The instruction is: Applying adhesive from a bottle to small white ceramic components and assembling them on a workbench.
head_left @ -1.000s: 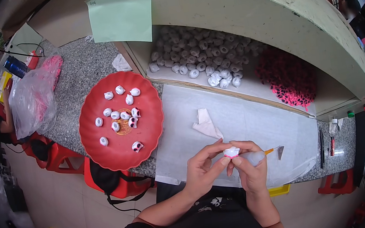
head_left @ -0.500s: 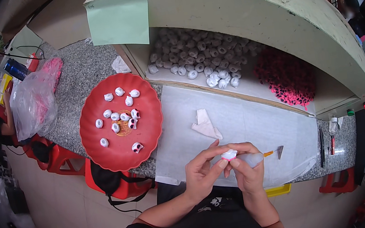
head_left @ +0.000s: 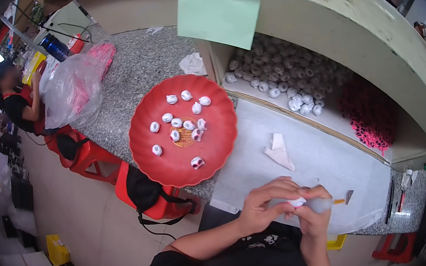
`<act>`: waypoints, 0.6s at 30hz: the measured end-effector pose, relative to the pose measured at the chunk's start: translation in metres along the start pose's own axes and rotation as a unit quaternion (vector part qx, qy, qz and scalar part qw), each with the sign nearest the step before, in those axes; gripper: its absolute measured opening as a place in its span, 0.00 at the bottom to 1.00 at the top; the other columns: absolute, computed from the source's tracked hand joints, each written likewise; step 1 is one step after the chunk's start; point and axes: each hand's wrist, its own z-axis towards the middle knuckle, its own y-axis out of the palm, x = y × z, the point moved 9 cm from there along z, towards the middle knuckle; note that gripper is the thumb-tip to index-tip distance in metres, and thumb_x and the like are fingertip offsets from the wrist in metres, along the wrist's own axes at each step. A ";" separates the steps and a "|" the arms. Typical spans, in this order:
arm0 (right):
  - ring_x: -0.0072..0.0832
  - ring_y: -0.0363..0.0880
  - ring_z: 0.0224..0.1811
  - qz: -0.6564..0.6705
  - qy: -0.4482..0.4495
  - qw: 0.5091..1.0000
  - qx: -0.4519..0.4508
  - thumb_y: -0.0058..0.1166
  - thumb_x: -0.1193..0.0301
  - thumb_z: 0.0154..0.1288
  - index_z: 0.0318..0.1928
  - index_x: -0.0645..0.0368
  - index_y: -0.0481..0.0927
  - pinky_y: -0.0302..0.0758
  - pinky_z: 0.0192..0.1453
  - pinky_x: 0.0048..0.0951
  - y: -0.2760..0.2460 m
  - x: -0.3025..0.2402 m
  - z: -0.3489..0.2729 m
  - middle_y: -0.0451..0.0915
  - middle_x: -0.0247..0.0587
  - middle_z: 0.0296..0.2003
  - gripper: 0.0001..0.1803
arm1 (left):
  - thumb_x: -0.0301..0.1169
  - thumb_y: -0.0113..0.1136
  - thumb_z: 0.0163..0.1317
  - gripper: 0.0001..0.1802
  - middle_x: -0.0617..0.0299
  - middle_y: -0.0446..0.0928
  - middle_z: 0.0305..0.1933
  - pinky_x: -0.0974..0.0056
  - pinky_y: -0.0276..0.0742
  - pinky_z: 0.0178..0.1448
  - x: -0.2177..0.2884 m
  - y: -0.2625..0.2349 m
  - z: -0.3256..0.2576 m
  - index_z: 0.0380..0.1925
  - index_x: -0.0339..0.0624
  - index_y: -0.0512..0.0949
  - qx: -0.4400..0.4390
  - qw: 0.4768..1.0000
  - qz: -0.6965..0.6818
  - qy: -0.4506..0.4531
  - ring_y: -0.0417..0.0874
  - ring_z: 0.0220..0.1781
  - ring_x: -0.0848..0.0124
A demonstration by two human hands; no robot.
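Note:
My left hand (head_left: 266, 205) is closed in a pinch, its fingertips on a small white piece (head_left: 297, 202) held between both hands. From the other side my right hand (head_left: 316, 215) grips the same piece, and a translucent squeeze bottle (head_left: 319, 205) with an orange nozzle (head_left: 339, 201) is tucked in its fingers. The fingers cover much of the piece. A red scalloped plate (head_left: 148, 168) at the left carries several small white rounded pieces (head_left: 176, 122), some with dark spots. A folded white cloth (head_left: 279, 152) lies on the white sheet (head_left: 245, 129) beyond my hands.
A pale cabinet shelf (head_left: 353, 136) holds many white pieces (head_left: 279, 65) and a pink, black-dotted heap (head_left: 370, 117). A small grey blade-like piece (head_left: 349, 197) lies by the nozzle. Red stools (head_left: 160, 202) stand below the left edge; a person (head_left: 17, 99) sits far left.
The whole view has shifted, so the plate and cabinet sit farther right. Both hands still hold the white piece; its pink edge, visible before, is now hidden.

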 end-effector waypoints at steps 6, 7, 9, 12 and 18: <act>0.26 0.73 0.27 -0.082 0.055 0.995 -0.018 0.50 0.86 0.46 0.45 0.66 0.67 0.71 0.25 0.22 0.016 0.030 0.026 0.72 0.47 0.33 0.21 | 0.20 0.58 0.43 0.11 0.55 0.71 0.36 0.68 0.66 0.43 0.032 -0.058 0.009 0.31 0.36 0.76 0.047 0.974 0.222 0.000 0.72 0.39 0.68; 0.24 0.71 0.26 -0.086 0.064 0.994 -0.020 0.50 0.86 0.45 0.46 0.66 0.66 0.71 0.25 0.21 0.016 0.026 0.027 0.72 0.45 0.33 0.23 | 0.20 0.59 0.40 0.12 0.56 0.70 0.34 0.67 0.67 0.41 0.047 -0.075 0.010 0.31 0.36 0.77 0.092 0.949 0.302 0.009 0.71 0.37 0.68; 0.22 0.70 0.26 -0.089 0.068 0.994 -0.018 0.50 0.86 0.45 0.48 0.66 0.65 0.70 0.26 0.20 0.006 0.019 0.026 0.72 0.44 0.32 0.25 | 0.21 0.59 0.40 0.15 0.56 0.69 0.35 0.66 0.65 0.42 0.069 -0.101 0.020 0.33 0.37 0.76 0.111 0.844 0.525 -0.023 0.70 0.37 0.67; 0.19 0.68 0.25 -0.126 0.039 0.990 0.048 0.51 0.85 0.44 0.49 0.66 0.63 0.68 0.25 0.18 -0.039 0.008 0.019 0.70 0.42 0.32 0.27 | 0.27 0.58 0.43 0.24 0.55 0.68 0.41 0.59 0.58 0.51 0.073 -0.098 0.042 0.45 0.44 0.70 0.120 0.736 0.666 -0.011 0.66 0.45 0.61; 0.19 0.66 0.24 -0.149 0.003 0.986 0.079 0.51 0.85 0.43 0.51 0.61 0.58 0.66 0.24 0.17 -0.071 -0.017 0.006 0.66 0.41 0.34 0.31 | 0.26 0.54 0.46 0.16 0.56 0.71 0.40 0.56 0.57 0.54 -0.053 0.039 0.171 0.38 0.46 0.73 -0.119 0.773 0.621 0.041 0.68 0.46 0.60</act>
